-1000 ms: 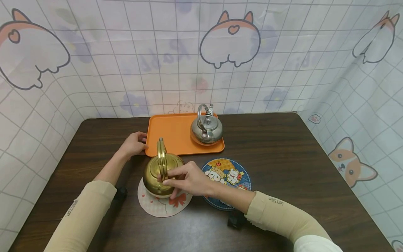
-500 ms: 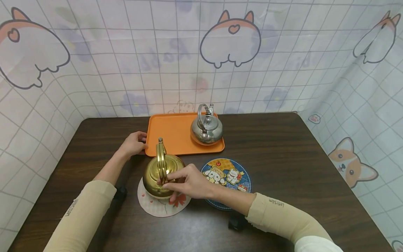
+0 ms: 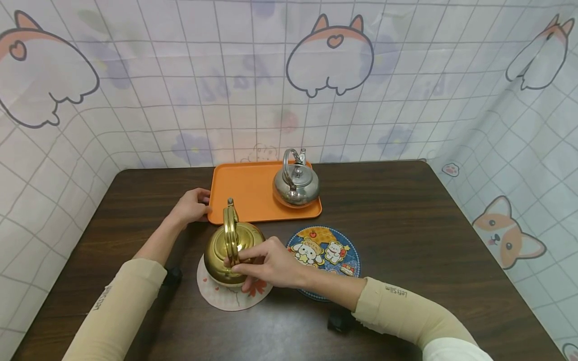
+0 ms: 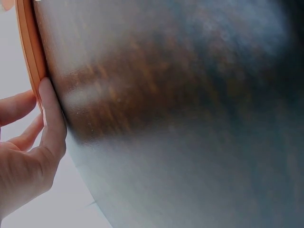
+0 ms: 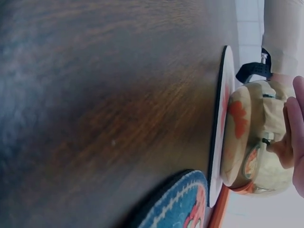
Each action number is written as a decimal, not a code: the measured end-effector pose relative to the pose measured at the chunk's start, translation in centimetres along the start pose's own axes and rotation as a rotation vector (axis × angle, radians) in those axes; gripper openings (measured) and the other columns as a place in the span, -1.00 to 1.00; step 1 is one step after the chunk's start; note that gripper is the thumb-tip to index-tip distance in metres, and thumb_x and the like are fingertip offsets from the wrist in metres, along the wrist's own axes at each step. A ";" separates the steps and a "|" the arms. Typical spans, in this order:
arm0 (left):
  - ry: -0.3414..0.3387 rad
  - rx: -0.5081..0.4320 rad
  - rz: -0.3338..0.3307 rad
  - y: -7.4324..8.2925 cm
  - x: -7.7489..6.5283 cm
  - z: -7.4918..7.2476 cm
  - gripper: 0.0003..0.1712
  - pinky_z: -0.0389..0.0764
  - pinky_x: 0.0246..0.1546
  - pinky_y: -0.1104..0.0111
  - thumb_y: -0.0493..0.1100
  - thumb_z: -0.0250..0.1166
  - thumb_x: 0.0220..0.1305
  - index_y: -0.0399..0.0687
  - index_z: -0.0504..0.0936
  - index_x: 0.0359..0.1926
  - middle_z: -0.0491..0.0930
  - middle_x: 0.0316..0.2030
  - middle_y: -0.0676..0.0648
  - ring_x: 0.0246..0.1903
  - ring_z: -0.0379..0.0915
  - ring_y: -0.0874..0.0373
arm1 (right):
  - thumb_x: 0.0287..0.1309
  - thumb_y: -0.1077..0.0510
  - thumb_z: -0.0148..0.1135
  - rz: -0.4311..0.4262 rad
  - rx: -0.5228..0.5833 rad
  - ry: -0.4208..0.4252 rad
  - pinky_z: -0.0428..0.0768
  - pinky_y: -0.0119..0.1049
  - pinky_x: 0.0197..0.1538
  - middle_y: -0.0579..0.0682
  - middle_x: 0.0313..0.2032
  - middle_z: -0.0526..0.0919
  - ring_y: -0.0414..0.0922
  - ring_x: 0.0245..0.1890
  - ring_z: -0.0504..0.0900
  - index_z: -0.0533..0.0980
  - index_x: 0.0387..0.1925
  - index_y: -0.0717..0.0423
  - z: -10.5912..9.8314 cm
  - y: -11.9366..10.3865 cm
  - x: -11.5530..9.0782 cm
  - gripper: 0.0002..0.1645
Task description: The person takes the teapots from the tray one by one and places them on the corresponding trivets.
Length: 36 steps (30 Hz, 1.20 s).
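Note:
A gold kettle [image 3: 221,260] sits over a round pale mat [image 3: 235,301] with red prints, left of centre. My right hand [image 3: 273,263] pinches the near part of its raised handle between thumb and fingers. In the right wrist view the kettle's shiny belly [image 5: 242,133] mirrors the room, and its base is on or very close to the mat. My left hand [image 3: 188,206] holds the left front corner of an orange tray [image 3: 244,188]; the left wrist view has its thumb and fingers on the tray's rim [image 4: 32,52]. A silver kettle [image 3: 295,185] stands at the tray's right end.
A round blue mat [image 3: 354,258] with cartoon prints lies right of the gold kettle, partly under my right forearm. All stand on a dark wooden table [image 3: 397,215]. A curtain [image 3: 253,100] with a grid and dog prints hangs behind its back edge.
The gold kettle and my right hand have shifted very slightly toward me. My left hand, the tray and the silver kettle look unmoved.

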<state>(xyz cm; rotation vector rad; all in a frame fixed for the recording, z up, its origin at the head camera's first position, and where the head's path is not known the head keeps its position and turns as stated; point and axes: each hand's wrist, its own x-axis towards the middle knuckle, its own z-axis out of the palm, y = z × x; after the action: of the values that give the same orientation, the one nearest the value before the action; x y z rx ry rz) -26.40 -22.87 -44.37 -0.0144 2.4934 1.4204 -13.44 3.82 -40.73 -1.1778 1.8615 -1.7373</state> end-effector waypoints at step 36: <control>-0.012 -0.011 -0.015 0.3 -0.1 0.0 -0.36 0.66 -0.16 0.19 -0.45 0.10 0.28 -0.45 0.13 0.36 0.30 0.10 -0.39 -0.02 0.44 -0.20 | 0.33 0.38 0.02 -0.086 -0.119 0.131 0.68 -0.06 -0.50 0.27 -0.24 0.67 0.13 -0.55 0.67 0.60 -0.15 0.35 -6.2 -1.3 -1.3 -0.77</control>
<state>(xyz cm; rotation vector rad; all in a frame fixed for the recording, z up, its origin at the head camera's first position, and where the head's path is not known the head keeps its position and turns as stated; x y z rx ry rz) -26.32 -22.75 -44.05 -0.0265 2.4710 1.4236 -16.66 9.02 -38.63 -1.2310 2.0440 -1.8111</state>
